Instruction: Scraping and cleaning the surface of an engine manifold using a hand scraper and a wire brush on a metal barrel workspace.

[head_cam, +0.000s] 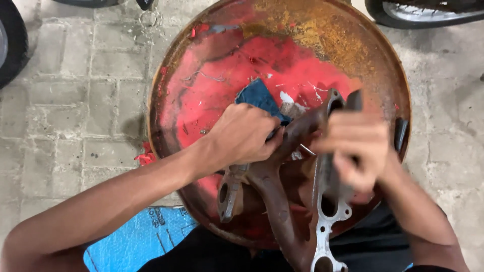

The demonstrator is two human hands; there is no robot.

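Note:
A rusty brown cast-metal manifold [275, 194] with branching pipes and a pale flange with holes [327, 229] lies on top of a red, rusted drum [212, 90]. My left hand [244, 133] presses a blue cloth [259, 98] against one pipe of the manifold. My right hand [355, 148] is blurred and grips the upper end of the manifold near its round opening [335, 103]. What lies under the right palm is hidden.
The drum's rim [156, 100] stands on a grey paved floor [75, 100]. Tyres show at the top left [10, 40] and top right [418, 12]. A blue sheet [138, 239] lies by my left forearm, and a red scrap [145, 157] sits beside the drum.

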